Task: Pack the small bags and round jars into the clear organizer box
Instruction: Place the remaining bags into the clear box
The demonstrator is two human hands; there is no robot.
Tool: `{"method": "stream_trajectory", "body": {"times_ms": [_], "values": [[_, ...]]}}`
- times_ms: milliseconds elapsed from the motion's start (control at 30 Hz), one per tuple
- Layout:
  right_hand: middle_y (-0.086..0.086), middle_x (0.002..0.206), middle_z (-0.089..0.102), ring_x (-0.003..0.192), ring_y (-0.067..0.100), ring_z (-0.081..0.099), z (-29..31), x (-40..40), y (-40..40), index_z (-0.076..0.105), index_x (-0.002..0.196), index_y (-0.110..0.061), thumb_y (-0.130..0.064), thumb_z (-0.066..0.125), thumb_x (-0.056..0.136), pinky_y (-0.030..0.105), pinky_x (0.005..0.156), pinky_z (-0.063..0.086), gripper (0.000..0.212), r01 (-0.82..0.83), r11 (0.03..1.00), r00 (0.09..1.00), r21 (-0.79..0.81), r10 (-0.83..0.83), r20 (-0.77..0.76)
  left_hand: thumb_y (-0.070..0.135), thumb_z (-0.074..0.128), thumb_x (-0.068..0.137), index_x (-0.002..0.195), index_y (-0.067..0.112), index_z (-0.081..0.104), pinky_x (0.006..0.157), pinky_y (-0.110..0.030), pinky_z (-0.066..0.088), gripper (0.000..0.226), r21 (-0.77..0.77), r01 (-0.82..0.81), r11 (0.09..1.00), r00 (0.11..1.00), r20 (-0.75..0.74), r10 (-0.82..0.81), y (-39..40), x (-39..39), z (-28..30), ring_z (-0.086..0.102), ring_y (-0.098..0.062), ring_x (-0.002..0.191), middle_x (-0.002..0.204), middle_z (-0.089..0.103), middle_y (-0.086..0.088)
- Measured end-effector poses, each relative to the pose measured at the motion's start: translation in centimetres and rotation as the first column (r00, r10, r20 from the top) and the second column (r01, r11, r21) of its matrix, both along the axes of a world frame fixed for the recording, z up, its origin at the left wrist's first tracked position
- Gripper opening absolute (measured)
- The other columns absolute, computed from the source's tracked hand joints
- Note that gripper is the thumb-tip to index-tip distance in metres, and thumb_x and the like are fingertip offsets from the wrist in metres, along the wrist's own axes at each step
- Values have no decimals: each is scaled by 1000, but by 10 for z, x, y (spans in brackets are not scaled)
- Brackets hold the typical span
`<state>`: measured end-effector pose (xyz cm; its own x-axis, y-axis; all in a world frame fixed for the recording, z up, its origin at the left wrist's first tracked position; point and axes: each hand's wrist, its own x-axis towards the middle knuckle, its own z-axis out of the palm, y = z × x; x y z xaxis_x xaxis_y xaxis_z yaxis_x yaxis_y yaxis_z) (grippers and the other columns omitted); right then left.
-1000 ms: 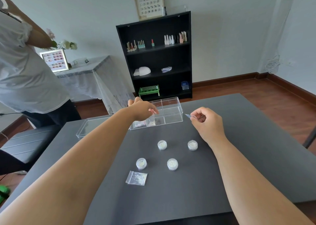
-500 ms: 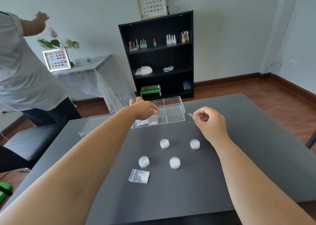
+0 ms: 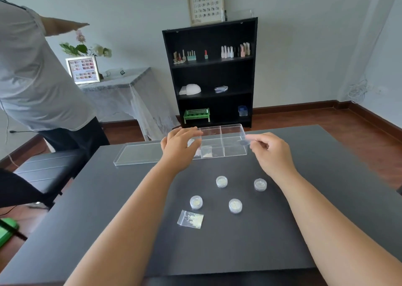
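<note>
The clear organizer box (image 3: 231,126) stands at the far middle of the black table (image 3: 326,198). My left hand (image 3: 179,149) hovers over its left compartments with fingers spread and nothing visible in them. A small bag (image 3: 206,152) lies inside the box beside that hand. My right hand (image 3: 270,150) pinches another small bag (image 3: 243,142), blurred, at the box's right end. Several round jars stand on the table nearer me, among them one jar (image 3: 221,181) and another jar (image 3: 260,184). A third small bag (image 3: 191,219) with pale bits lies flat below the jars.
The box's clear lid (image 3: 139,155) lies flat to the left of the box. A person in a white shirt (image 3: 32,79) stands at the left beside a black bench (image 3: 43,168). A black shelf (image 3: 211,72) stands against the far wall.
My left hand has opened from a pinch over the box's left side. My right hand has moved its bag up to the box's right end. The person at the left lowered an arm.
</note>
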<state>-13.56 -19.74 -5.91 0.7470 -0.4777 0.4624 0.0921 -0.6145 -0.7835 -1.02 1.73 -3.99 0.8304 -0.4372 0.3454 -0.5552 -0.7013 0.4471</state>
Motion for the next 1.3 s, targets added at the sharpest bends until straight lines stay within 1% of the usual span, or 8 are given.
{"method": "stream_trajectory", "body": {"times_ms": [167, 300, 433, 667, 833, 1000, 1133, 1300], "values": [[-11, 86, 70, 74, -1, 58, 34, 45, 10, 69, 110, -26, -11, 56, 90, 5, 66, 41, 29, -127, 982, 989, -140, 114, -95, 38, 46, 97, 137, 38, 45, 112, -41, 7, 40, -67, -81, 994, 991, 103, 88, 31, -15, -40, 17, -17, 144, 152, 34, 14], [-7, 82, 71, 67, -1, 57, 43, 81, 17, 67, 100, -30, -14, 54, 88, 13, 53, 37, 23, -177, 955, 960, -237, 114, -254, 50, 36, 97, 146, 40, 26, 114, -42, 7, 51, -107, -86, 991, 996, -20, 84, 41, -19, -57, 9, -12, 145, 155, 25, 17], [-7, 89, 68, 94, 16, 58, 35, 106, 30, 71, 86, -32, -24, 60, 89, 30, 73, 49, 14, -283, 916, 880, -285, 130, -456, 51, 33, 97, 148, 39, 22, 114, -43, 8, 53, -114, -77, 990, 995, -66, 70, 46, -20, -61, 7, -11, 145, 156, 22, 16], [-13, 83, 43, 116, 25, 31, 26, 114, 45, 72, 77, -41, -38, 58, 88, 45, 95, 35, 19, -231, 916, 798, -327, -13, -602, 48, 33, 98, 148, 37, 22, 115, -44, 6, 52, -73, -38, 997, 999, -23, 37, 45, -21, -63, 5, -12, 145, 158, 15, 16], [-13, 80, 39, 110, 26, 31, 34, 110, 52, 77, 83, -31, -30, 56, 88, 44, 92, 34, 21, -245, 905, 768, -347, -37, -639, 48, 32, 98, 149, 36, 23, 114, -45, 7, 52, -69, -34, 997, 999, -28, 32, 45, -21, -63, 6, -12, 145, 158, 16, 16], [7, 110, 43, 114, 35, 32, 41, 109, 55, 76, 94, -34, -37, 55, 89, 45, 96, 36, 22, -244, 899, 710, -364, -90, -698, 48, 33, 98, 148, 36, 24, 114, -46, 9, 52, -74, -32, 997, 999, -27, 30, 45, -21, -63, 7, -13, 145, 158, 17, 16], [7, 108, 43, 109, 35, 36, 41, 109, 55, 67, 81, -23, -35, 51, 83, 46, 95, 40, 20, -207, 917, 706, -342, -102, -701, 47, 33, 98, 148, 35, 25, 114, -47, 11, 52, -71, -32, 997, 999, -23, 30, 46, -20, -63, 8, -14, 144, 158, 18, 15], [-6, 120, 52, 112, 29, 33, 47, 96, 55, 71, 106, -34, -36, 49, 92, 37, 87, 31, 26, -265, 818, 827, -511, -79, -556, 48, 33, 98, 147, 35, 27, 113, -47, 12, 52, -71, -34, 997, 999, -20, 33, 45, -20, -64, 8, -13, 143, 158, 18, 15]]}}
